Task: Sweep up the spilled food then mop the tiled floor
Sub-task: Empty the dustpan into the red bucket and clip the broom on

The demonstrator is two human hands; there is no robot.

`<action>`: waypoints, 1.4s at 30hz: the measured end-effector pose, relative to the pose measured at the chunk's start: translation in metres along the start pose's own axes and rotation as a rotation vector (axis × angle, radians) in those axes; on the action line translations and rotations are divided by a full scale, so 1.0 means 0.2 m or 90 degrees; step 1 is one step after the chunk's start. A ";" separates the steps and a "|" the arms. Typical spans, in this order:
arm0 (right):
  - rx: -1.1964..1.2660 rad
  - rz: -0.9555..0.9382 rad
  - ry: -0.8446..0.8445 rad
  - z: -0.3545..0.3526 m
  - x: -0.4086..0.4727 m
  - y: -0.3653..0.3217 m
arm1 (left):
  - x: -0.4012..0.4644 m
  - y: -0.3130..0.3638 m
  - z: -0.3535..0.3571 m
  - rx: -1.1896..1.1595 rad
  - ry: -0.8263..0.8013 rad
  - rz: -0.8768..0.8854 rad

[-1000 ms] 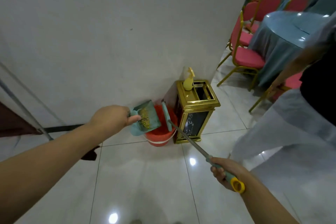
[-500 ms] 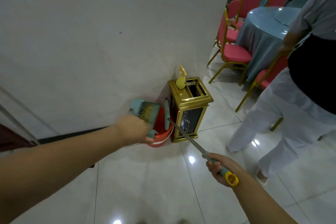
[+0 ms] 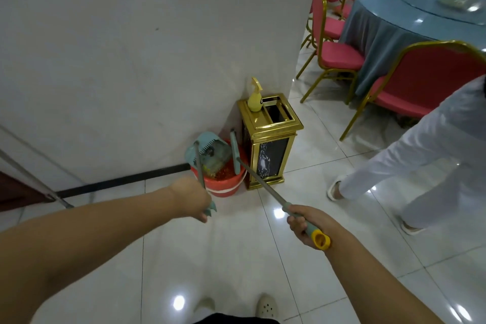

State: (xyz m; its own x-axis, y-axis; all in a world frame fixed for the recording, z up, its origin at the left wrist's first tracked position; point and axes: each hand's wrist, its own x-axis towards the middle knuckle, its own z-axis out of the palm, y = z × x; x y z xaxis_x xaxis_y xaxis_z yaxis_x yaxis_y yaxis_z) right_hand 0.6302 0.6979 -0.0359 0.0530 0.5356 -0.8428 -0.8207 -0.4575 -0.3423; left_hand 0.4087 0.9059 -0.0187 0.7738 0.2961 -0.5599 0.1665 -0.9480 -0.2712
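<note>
My left hand [image 3: 193, 198], at the centre of the frame, is clenched around the end of the dustpan handle [image 3: 200, 169], whose teal tip pokes out below my fist. The thin handle runs up from it to the teal dustpan [image 3: 210, 151], which is tipped over the red bucket [image 3: 223, 187] just above my hand, with its toothed edge uppermost. Yellowish food scraps [image 3: 219, 172] lie inside the bucket under the pan's mouth.

My right hand [image 3: 302, 223], right of centre, is wrapped around the grip of the broom handle [image 3: 263, 184], just ahead of its yellow end cap [image 3: 320, 239]. The metal shaft slants up and left to the teal broom head [image 3: 234, 154], which stands on edge at the bucket's right rim, beside the dustpan.

The bucket sits on the glossy white tiled floor [image 3: 236, 258] against the white wall [image 3: 131, 47], touching or nearly touching a gold waste bin [image 3: 268, 144] on its right. A yellow spray bottle [image 3: 254, 96] stands on the bin's top. At the right edge another person in white trousers [image 3: 410, 152] is mid-stride. In the upper right are red chairs with gold frames [image 3: 339, 52] and a round desk with a blue cloth [image 3: 420, 8]. My shoes [image 3: 267, 306] show at the bottom.
</note>
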 end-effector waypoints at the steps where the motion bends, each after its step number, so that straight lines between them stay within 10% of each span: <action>1: -0.004 -0.002 -0.001 0.00 0.00 0.00 | 0.00 -0.02 -0.01 0.006 0.003 -0.006; 42: -0.037 -0.012 0.004 0.09 -0.04 0.03 | -0.18 -0.02 0.06 0.045 -0.060 -0.015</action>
State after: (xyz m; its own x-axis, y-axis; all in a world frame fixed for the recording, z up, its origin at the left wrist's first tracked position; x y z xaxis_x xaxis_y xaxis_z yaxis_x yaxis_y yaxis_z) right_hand 0.6149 0.7033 -0.0243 0.0716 0.5398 -0.8387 -0.7846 -0.4887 -0.3815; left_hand 0.3728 0.9009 -0.0075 0.7085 0.3308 -0.6234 0.1381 -0.9313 -0.3371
